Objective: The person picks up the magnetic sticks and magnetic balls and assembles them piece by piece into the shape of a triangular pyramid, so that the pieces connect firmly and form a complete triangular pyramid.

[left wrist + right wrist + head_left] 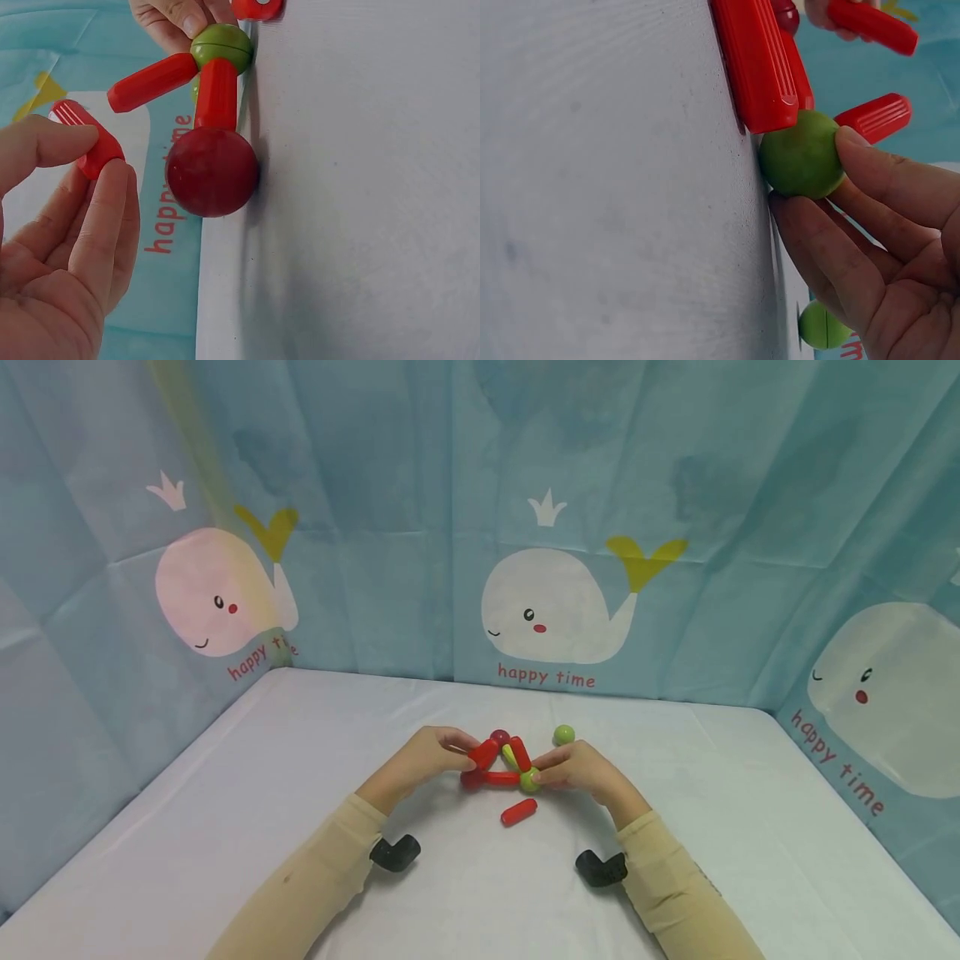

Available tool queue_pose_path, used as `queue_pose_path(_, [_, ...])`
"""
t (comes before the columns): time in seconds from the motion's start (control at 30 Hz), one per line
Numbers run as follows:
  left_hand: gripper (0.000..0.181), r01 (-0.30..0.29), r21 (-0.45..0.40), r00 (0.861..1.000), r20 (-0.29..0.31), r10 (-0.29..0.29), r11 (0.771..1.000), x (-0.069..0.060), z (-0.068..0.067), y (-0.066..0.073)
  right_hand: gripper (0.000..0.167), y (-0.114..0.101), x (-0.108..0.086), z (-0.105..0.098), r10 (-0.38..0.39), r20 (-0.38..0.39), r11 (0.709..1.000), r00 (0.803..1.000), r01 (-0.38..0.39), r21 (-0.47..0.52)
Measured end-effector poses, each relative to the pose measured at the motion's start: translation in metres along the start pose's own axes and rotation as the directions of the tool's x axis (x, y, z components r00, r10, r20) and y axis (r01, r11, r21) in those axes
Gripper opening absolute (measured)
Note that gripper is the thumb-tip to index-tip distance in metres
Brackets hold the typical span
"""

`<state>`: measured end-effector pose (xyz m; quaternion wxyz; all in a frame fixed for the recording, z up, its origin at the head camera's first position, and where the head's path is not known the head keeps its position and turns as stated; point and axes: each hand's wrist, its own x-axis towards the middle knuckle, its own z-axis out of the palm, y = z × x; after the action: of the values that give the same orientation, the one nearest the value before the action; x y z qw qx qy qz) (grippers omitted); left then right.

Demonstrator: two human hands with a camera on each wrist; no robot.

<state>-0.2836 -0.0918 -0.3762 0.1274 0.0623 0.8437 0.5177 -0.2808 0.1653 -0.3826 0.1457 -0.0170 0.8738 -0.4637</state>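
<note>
My left hand [429, 752] pinches a red rod [88, 142] between thumb and fingers. That rod is held up above a dark red ball [212, 172], apart from it in the left wrist view. A second red rod [501, 778] joins this ball to a green ball [802, 157], which my right hand [581, 771] pinches with thumb and fingertips. From the green ball another red rod [521, 753] slants upward. Behind, a yellow-green rod [510, 756] and another dark red ball [499, 737] show partly; how they connect is hidden.
A loose red rod [519, 812] lies on the white table [465, 893] in front of the joined pieces. Another green ball [564, 735] sits behind the right hand. A blue curtain [390, 602] with whale prints hangs along the table's back and sides.
</note>
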Motion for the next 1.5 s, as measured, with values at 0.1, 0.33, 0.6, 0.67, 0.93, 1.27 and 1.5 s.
queue_pose_path(0.1, [0.026,0.009,-0.005,1.0,-0.01,-0.009,1.0,0.0,0.001,-0.001,0.027,0.001,0.001,0.001,-0.019,0.027,1.0,0.999,0.018,0.011])
queue_pose_path(0.33, [0.024,0.02,0.013,1.0,-0.023,-0.02,1.0,0.003,0.004,-0.004,0.026,0.003,0.002,0.002,-0.023,0.042,1.0,0.999,0.022,0.022])
queue_pose_path(0.6, [0.022,-0.005,0.033,0.999,-0.032,0.006,0.999,0.004,0.008,-0.005,0.025,0.002,0.001,0.001,-0.03,0.043,0.999,0.999,0.029,0.032])
queue_pose_path(0.67, [0.022,-0.013,0.054,0.999,-0.038,0.015,0.998,0.004,0.009,-0.005,0.026,0.002,0.001,0.001,-0.031,0.046,0.999,0.998,0.029,0.032])
queue_pose_path(0.93, [0.021,-0.038,0.149,0.998,-0.038,0.044,0.988,0.005,0.012,-0.007,0.025,0.001,-0.001,0.002,-0.021,0.046,0.999,0.999,0.019,0.042])
queue_pose_path(1.27, [0.019,-0.022,0.152,0.999,-0.035,0.027,0.988,0.003,0.013,-0.005,0.025,0.002,0.0,0.001,-0.025,0.045,0.999,0.999,0.023,0.039])
queue_pose_path(1.5, [0.022,0.023,0.204,1.0,0.006,-0.025,0.979,0.003,0.005,-0.008,0.025,0.001,0.0,0.0,-0.025,0.05,0.999,0.998,0.023,0.04])
